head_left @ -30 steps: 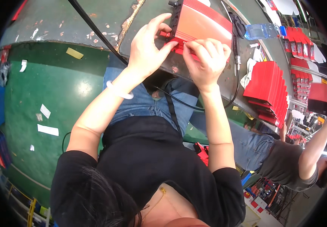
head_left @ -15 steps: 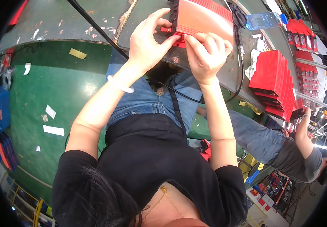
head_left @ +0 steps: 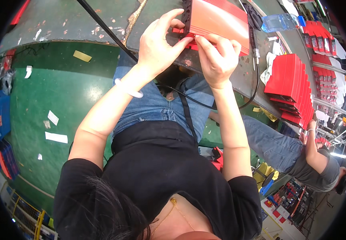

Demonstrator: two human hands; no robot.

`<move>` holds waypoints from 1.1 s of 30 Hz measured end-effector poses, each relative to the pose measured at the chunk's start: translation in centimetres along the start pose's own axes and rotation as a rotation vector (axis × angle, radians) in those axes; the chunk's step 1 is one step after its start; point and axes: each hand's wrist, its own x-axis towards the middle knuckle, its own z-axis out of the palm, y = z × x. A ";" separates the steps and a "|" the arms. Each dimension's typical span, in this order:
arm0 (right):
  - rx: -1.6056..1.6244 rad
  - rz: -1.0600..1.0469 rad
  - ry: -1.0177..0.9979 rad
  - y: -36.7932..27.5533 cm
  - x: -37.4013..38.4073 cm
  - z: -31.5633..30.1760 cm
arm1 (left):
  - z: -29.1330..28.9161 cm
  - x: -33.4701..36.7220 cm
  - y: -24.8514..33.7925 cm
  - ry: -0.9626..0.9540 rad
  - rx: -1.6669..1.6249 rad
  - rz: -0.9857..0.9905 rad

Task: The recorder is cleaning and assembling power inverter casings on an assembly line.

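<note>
A red ribbed metal case [head_left: 221,20] with a black end panel lies on the dark worn workbench [head_left: 113,30]. My left hand [head_left: 159,44] curves around the case's left end, its fingers at the black panel and its thumb against the near side. Fingertips pinched together, my right hand [head_left: 219,60] is at the case's near long side, close to my left thumb. Whatever lies between those fingertips is too small or hidden to make out. Some red pieces show under the near left corner of the case.
A black cable [head_left: 257,82] with a metal connector loops beside my right arm. To the right are a stack of red cases [head_left: 287,80], a plastic bottle [head_left: 279,23] and a white cloth [head_left: 268,68]. A co-worker [head_left: 279,144] stands at the right, reaching toward the stack.
My hands stay at the case's near left corner with only a slight shift. At the right, the co-worker's arm has moved leftward to the end of the red stack.
</note>
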 end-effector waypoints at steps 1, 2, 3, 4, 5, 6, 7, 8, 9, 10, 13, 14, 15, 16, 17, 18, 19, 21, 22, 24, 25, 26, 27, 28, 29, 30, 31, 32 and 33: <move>0.002 -0.002 -0.001 0.0 0.1 -0.1 | 0.0 -0.1 0.0 0.000 -0.001 -0.003; -0.002 -0.011 -0.024 0.0 0.1 -0.2 | 0.0 -0.1 0.0 0.003 0.000 -0.004; -0.005 -0.020 -0.048 0.0 0.2 -0.3 | -0.1 -0.1 0.0 0.003 0.000 -0.002; -0.005 -0.022 -0.048 0.0 0.1 -0.4 | -0.1 -0.1 0.0 0.002 -0.001 0.003; -0.008 -0.019 -0.059 0.0 0.1 -0.5 | -0.1 -0.1 0.0 0.003 -0.001 0.002; -0.010 -0.015 -0.070 0.0 0.1 -0.5 | -0.1 -0.1 -0.1 -0.010 -0.001 0.001; -0.010 -0.014 -0.072 -0.1 0.2 -0.5 | -0.3 0.1 0.3 -0.025 -0.001 -0.001; -0.005 -0.018 -0.075 -0.4 0.5 -0.3 | -0.4 0.2 0.8 -0.026 -0.002 -0.003; 0.000 -0.021 -0.079 -0.6 0.7 -0.2 | -0.7 0.4 1.4 -0.060 -0.105 -0.149; 0.000 -0.021 -0.081 -0.7 0.8 -0.2 | -1.0 0.6 1.9 -0.093 -0.208 -0.295; 0.004 -0.032 -0.099 -0.7 1.0 -0.3 | -0.7 0.3 1.0 -0.061 -0.223 -0.174; -0.005 -0.050 -0.111 -0.2 0.9 -0.7 | -0.7 0.3 0.8 -0.061 -0.223 -0.176; -0.015 -0.067 -0.123 0.0 0.9 -0.9 | -0.7 0.3 0.8 -0.063 -0.226 -0.185; -0.017 -0.065 -0.125 0.1 0.8 -0.9 | -0.6 0.2 0.8 -0.067 -0.233 -0.193; -0.016 -0.056 -0.120 0.0 0.7 -0.8 | -0.2 0.5 0.1 -0.066 -0.232 -0.194; -0.016 -0.047 -0.115 -0.2 0.7 -0.8 | 0.5 1.0 -1.3 0.071 -0.308 0.140; -0.020 -0.042 -0.116 -0.5 0.9 -0.5 | 0.9 1.5 -1.7 0.204 -0.384 0.476; 0.005 -0.043 -0.083 -1.2 1.4 0.1 | 1.2 1.4 -2.2 0.192 -0.415 0.475; 0.005 -0.041 -0.083 -1.1 1.3 0.0 | 1.2 1.4 -2.3 0.186 -0.437 0.475; -0.019 -0.034 -0.123 -0.8 1.2 -0.5 | 1.2 1.4 -2.3 0.181 -0.450 0.470; -0.020 -0.034 -0.120 -0.6 1.0 -0.7 | 1.2 1.5 -2.2 0.179 -0.462 0.468; -0.023 -0.022 -0.121 -0.4 0.7 -0.9 | 1.2 1.5 -2.3 0.178 -0.462 0.470; -0.025 -0.010 -0.122 -0.4 0.6 -0.9 | 1.2 1.5 -2.3 0.178 -0.480 0.475; -0.030 -0.005 -0.120 -0.6 0.7 -0.7 | 1.3 1.4 -2.4 0.175 -0.503 0.479; -0.008 -0.008 -0.103 -1.0 0.9 0.0 | 1.4 1.4 -2.5 0.169 -0.506 0.480; 0.014 -0.011 -0.085 -1.3 1.1 0.4 | 1.5 1.4 -2.6 0.173 -0.519 0.482; 0.014 -0.013 -0.065 -1.5 1.3 0.6 | 1.4 1.6 -2.7 0.178 -0.525 0.486; 0.016 -0.010 -0.061 -1.4 1.2 0.5 | 1.3 1.6 -2.7 0.174 -0.522 0.488; 0.022 0.001 -0.077 -1.2 1.0 0.2 | 1.2 1.6 -2.8 0.173 -0.523 0.491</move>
